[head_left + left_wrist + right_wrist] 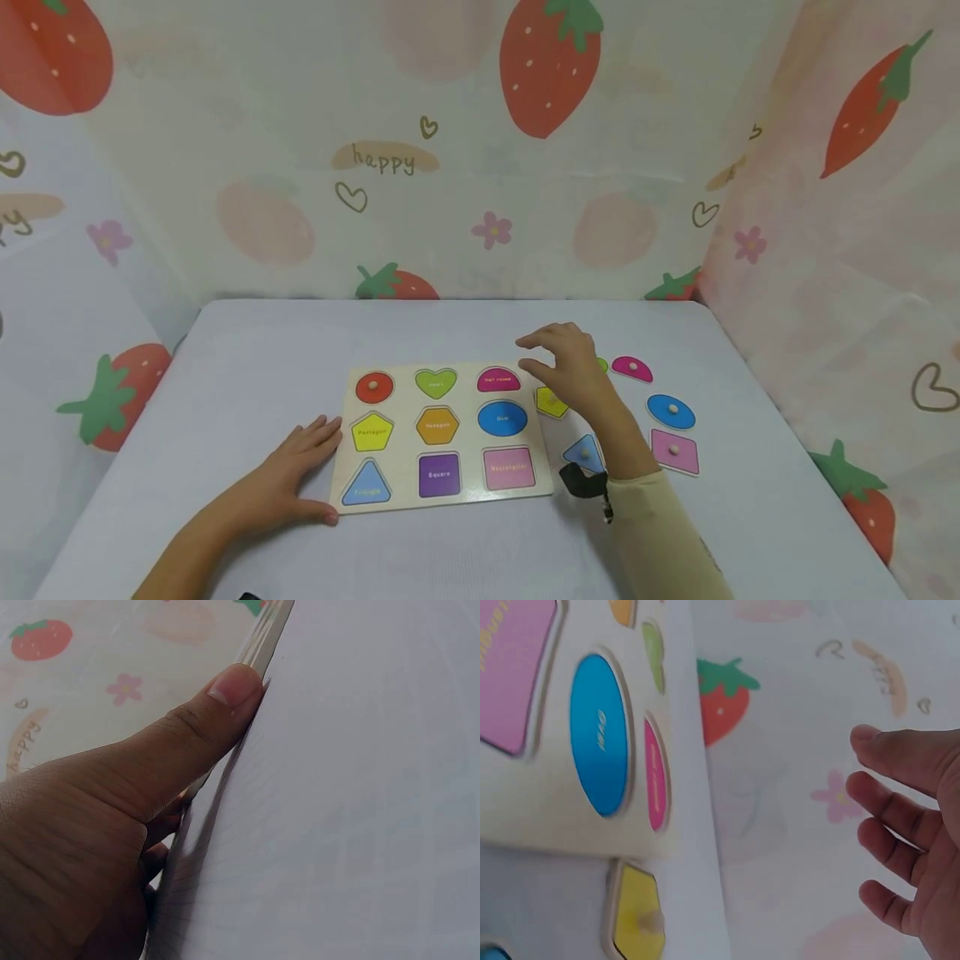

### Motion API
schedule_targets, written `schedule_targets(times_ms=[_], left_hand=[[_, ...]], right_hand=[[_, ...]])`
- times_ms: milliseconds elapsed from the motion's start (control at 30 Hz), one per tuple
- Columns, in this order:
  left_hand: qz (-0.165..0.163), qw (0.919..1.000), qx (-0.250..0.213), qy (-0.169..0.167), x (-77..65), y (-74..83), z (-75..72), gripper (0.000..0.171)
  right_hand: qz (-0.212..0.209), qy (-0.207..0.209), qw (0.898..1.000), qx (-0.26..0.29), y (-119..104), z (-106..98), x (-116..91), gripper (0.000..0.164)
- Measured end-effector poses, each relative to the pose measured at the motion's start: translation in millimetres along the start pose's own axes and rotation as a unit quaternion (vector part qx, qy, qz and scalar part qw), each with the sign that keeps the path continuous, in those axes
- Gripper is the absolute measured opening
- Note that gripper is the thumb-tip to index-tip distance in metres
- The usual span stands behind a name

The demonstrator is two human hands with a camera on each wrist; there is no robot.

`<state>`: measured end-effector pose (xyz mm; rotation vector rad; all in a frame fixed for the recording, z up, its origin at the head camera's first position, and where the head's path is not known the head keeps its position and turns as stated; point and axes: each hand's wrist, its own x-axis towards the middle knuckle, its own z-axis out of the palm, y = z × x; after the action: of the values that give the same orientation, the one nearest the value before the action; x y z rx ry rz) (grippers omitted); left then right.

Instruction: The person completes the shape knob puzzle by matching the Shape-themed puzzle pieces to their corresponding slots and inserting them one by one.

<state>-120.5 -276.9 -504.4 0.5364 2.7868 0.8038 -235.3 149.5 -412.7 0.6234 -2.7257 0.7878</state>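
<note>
And there was the right hand (573, 367), raised over the bench (262, 333) beside the board's far right corner, thumb and fingers held wide apart and nothing between them! Below it, the yellow piece (551, 402) lay just off the right edge of the puzzle board (405, 442), partly covered from the head view by that hand, its knob upward, presumably so fingertips could pinch it.

Over on the other side, the left hand (288, 471) lay spread along the board's left edge, thumb at the near corner, holding no piece; a brace, by the look of it, to keep the board from sliding.

The board lay flat in the middle, squared up to the person, most likely so every labelled shape could be read. The red circle (374, 393) sat at its far left with a knob on top, the only knob showing on the board; the other eight shapes showed printed names.

And out to the right, the loose pieces: blue triangle (585, 452), half-round (632, 367), blue oval (671, 411), pink rectangle (675, 462), plus a green piece (602, 364) mostly hidden behind the hand. All lay on the right hand's side, probably for a short reach!
</note>
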Motion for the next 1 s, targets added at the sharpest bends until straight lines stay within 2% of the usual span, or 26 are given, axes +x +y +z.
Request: schedule_targets(times_ms=[233,367,733,1000], left_hand=[[0.008,0.9999,-0.003,0.006,1.1,-0.2,2.7,0.124],[0.000,1.0000,0.002,0.005,0.7,-1.5,3.8,0.125],[-0.005,1.0000,0.001,0.002,-1.6,-0.4,3.5,0.126],[-0.009,1.0000,0.001,-0.001,-0.4,0.9,2.8,0.127]], right_hand=[[0.060,0.044,0.997,0.012,36.0,-20.2,1.1,0.029],[0.099,0.054,0.994,0.011,54.6,-23.9,-1.2,0.031],[0.189,0.034,0.981,-0.014,91.5,-11.0,-6.5,0.032],[0.239,0.003,0.971,-0.006,114.3,-0.7,-14.4,0.032]])
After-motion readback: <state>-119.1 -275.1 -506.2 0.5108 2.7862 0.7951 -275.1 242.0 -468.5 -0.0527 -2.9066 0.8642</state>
